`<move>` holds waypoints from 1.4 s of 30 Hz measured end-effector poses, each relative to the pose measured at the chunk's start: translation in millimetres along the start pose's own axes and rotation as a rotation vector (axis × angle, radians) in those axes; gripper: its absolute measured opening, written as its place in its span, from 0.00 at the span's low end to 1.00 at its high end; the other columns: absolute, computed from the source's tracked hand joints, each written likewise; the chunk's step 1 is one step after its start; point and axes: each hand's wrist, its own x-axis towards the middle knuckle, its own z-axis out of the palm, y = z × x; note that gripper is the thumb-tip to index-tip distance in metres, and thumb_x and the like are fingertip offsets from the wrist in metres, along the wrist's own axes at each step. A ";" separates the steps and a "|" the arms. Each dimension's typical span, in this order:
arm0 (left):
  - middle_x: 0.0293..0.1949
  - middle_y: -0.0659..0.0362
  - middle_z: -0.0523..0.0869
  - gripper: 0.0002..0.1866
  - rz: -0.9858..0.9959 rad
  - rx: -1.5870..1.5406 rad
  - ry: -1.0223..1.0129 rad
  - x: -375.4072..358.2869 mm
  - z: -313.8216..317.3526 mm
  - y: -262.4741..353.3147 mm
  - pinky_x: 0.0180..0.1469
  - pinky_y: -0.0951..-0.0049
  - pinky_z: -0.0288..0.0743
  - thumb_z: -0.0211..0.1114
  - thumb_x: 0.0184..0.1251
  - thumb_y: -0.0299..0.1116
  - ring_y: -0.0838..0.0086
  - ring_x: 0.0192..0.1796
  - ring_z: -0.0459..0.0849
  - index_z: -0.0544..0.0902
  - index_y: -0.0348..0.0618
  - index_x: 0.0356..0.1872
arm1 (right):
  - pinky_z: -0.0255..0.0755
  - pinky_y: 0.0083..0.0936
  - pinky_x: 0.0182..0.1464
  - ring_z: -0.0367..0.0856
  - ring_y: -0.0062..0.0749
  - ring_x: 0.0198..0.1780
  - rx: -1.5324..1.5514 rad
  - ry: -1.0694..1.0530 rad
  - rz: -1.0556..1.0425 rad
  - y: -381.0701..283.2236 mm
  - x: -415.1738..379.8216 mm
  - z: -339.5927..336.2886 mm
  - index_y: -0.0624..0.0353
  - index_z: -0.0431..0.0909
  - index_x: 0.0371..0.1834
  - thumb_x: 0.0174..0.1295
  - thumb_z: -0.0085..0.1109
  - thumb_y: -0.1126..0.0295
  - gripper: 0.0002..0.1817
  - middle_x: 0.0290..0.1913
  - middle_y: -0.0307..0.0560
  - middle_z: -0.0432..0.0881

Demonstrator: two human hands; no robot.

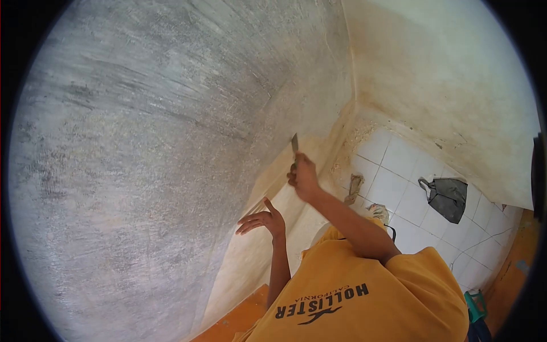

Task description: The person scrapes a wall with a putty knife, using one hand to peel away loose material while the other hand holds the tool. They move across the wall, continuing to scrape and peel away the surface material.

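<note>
My right hand (305, 175) is wrapped round the handle of a scraper (294, 142). The narrow metal blade points up at the grey wall (171, 142), near the line where the grey surface meets a cream strip (273, 176); whether it touches is hard to tell. Lower and to the left, my left hand (265, 220) is open and holds nothing. Its fingers are stretched out and its thumb points up, close to or against the wall. Most of the scraper's handle is hidden by my fingers.
A cream wall (444, 80) meets the grey one at a corner. On the white floor tiles (393, 159) lie a dark grey bag (448, 196), crumpled plastic (354, 187) and crumbs along the wall's foot. A thin cable and a green object (475, 306) are at lower right.
</note>
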 end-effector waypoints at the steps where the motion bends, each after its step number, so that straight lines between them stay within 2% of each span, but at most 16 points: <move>1: 0.65 0.13 0.07 0.66 0.012 0.021 0.011 1.4 0.4 1.2 0.72 0.25 0.12 0.54 0.77 0.66 0.18 0.71 0.06 0.13 0.19 0.70 | 0.53 0.21 0.19 0.61 0.20 0.19 -0.043 0.060 0.024 3.4 -20.2 17.9 0.47 0.72 0.46 0.80 0.51 0.52 0.13 0.23 0.33 0.63; 5: 0.65 0.13 0.07 0.66 0.039 0.039 0.021 3.0 -6.8 7.7 0.72 0.25 0.12 0.54 0.78 0.65 0.19 0.71 0.06 0.13 0.18 0.70 | 0.52 0.22 0.18 0.60 0.21 0.19 -0.009 0.135 -0.082 4.9 11.2 11.2 0.48 0.72 0.47 0.80 0.50 0.54 0.11 0.23 0.34 0.64; 8: 0.65 0.14 0.06 0.66 0.031 -0.011 -0.033 -5.8 -11.4 5.4 0.72 0.25 0.11 0.54 0.78 0.64 0.20 0.71 0.05 0.13 0.19 0.70 | 0.54 0.21 0.18 0.61 0.19 0.19 0.075 -0.030 0.009 -15.3 60.0 -36.1 0.54 0.73 0.53 0.80 0.49 0.55 0.15 0.22 0.33 0.63; 9: 0.65 0.14 0.06 0.66 0.035 -0.025 -0.055 -5.0 -12.2 3.9 0.72 0.26 0.11 0.55 0.78 0.64 0.21 0.71 0.05 0.13 0.20 0.71 | 0.48 0.19 0.18 0.55 0.19 0.18 0.058 0.018 0.019 -17.3 37.7 -22.6 0.48 0.70 0.44 0.80 0.50 0.55 0.11 0.23 0.34 0.63; 12: 0.65 0.15 0.05 0.65 0.067 0.034 -0.052 -5.6 -13.7 0.3 0.73 0.27 0.11 0.56 0.77 0.63 0.22 0.71 0.04 0.14 0.22 0.72 | 0.48 0.19 0.18 0.56 0.19 0.18 0.043 -0.039 0.061 -5.5 -7.4 2.0 0.49 0.69 0.43 0.80 0.51 0.56 0.11 0.23 0.34 0.63; 14: 0.66 0.16 0.05 0.65 0.028 0.014 -0.067 -6.6 -14.3 1.6 0.73 0.26 0.11 0.57 0.77 0.62 0.22 0.71 0.03 0.14 0.22 0.73 | 0.48 0.19 0.18 0.55 0.18 0.19 0.009 0.063 -0.014 -5.9 20.9 -1.9 0.49 0.69 0.44 0.81 0.50 0.54 0.12 0.24 0.34 0.62; 16: 0.66 0.16 0.05 0.66 0.016 0.001 -0.076 -6.5 -13.2 0.7 0.72 0.26 0.11 0.58 0.77 0.62 0.22 0.71 0.03 0.15 0.22 0.73 | 0.48 0.19 0.19 0.54 0.18 0.20 -0.009 0.073 -0.067 -15.9 69.8 -35.7 0.49 0.70 0.44 0.82 0.48 0.54 0.12 0.24 0.34 0.62; 17: 0.65 0.15 0.05 0.66 0.023 0.003 -0.080 -8.1 -12.9 -1.8 0.72 0.26 0.11 0.58 0.77 0.62 0.22 0.71 0.04 0.15 0.22 0.73 | 0.48 0.19 0.19 0.53 0.18 0.20 0.006 -0.003 -0.064 -18.6 79.8 -50.8 0.48 0.69 0.43 0.83 0.46 0.56 0.11 0.24 0.34 0.61; 20: 0.65 0.14 0.06 0.66 0.063 0.015 -0.077 -6.1 -13.9 2.1 0.72 0.25 0.11 0.59 0.76 0.61 0.21 0.71 0.04 0.14 0.21 0.72 | 0.47 0.19 0.19 0.52 0.18 0.20 0.006 -0.052 0.037 -15.7 40.3 -36.5 0.47 0.66 0.40 0.83 0.46 0.56 0.12 0.24 0.34 0.60; 23: 0.64 0.13 0.06 0.67 0.061 0.033 -0.082 -5.4 -20.1 6.7 0.72 0.24 0.12 0.59 0.76 0.61 0.19 0.71 0.05 0.14 0.19 0.71 | 0.47 0.19 0.19 0.52 0.18 0.20 0.059 -0.054 0.025 -16.9 45.0 -37.9 0.47 0.64 0.38 0.83 0.45 0.58 0.12 0.24 0.34 0.60; 26: 0.64 0.12 0.06 0.67 0.030 0.032 -0.078 -6.8 -14.6 7.4 0.71 0.24 0.12 0.60 0.76 0.61 0.18 0.70 0.05 0.14 0.18 0.70 | 0.46 0.18 0.18 0.51 0.18 0.20 0.108 -0.040 0.030 -17.0 89.6 -65.5 0.47 0.63 0.37 0.82 0.46 0.58 0.13 0.24 0.34 0.60; 30: 0.64 0.12 0.06 0.68 0.107 0.100 -0.039 -1.7 -7.8 -2.9 0.72 0.24 0.12 0.60 0.75 0.61 0.19 0.70 0.05 0.13 0.17 0.70 | 0.46 0.19 0.18 0.51 0.17 0.20 0.085 -0.084 0.054 -19.4 70.0 -57.3 0.47 0.63 0.37 0.80 0.48 0.57 0.12 0.24 0.33 0.60; 33: 0.64 0.13 0.06 0.68 0.007 0.041 -0.103 -4.1 -10.3 0.8 0.72 0.25 0.11 0.60 0.76 0.61 0.20 0.70 0.05 0.14 0.16 0.70 | 0.46 0.19 0.18 0.51 0.17 0.19 0.081 -0.038 0.071 -26.3 82.6 -67.8 0.46 0.63 0.37 0.80 0.48 0.57 0.12 0.23 0.33 0.60; 35: 0.64 0.13 0.06 0.68 0.025 0.048 -0.094 -6.3 -7.2 -1.6 0.72 0.26 0.11 0.60 0.76 0.61 0.20 0.71 0.05 0.14 0.16 0.70 | 0.46 0.19 0.17 0.51 0.17 0.19 0.101 -0.020 0.093 -22.6 93.1 -70.0 0.47 0.63 0.37 0.81 0.47 0.57 0.12 0.23 0.33 0.60; 38: 0.64 0.12 0.06 0.67 0.039 0.061 -0.101 -5.7 -13.7 -1.8 0.72 0.26 0.12 0.60 0.76 0.61 0.21 0.71 0.05 0.15 0.16 0.70 | 0.45 0.20 0.17 0.51 0.18 0.19 0.079 -0.024 0.080 -12.1 56.6 -43.9 0.47 0.64 0.37 0.81 0.47 0.58 0.12 0.23 0.33 0.59; 42: 0.65 0.11 0.08 0.68 0.041 0.073 -0.088 -3.2 -6.6 -15.0 0.71 0.24 0.11 0.59 0.75 0.63 0.20 0.70 0.04 0.16 0.17 0.71 | 0.46 0.19 0.18 0.51 0.18 0.19 0.043 0.031 0.020 -14.4 106.4 -72.6 0.49 0.66 0.39 0.81 0.46 0.58 0.11 0.23 0.33 0.59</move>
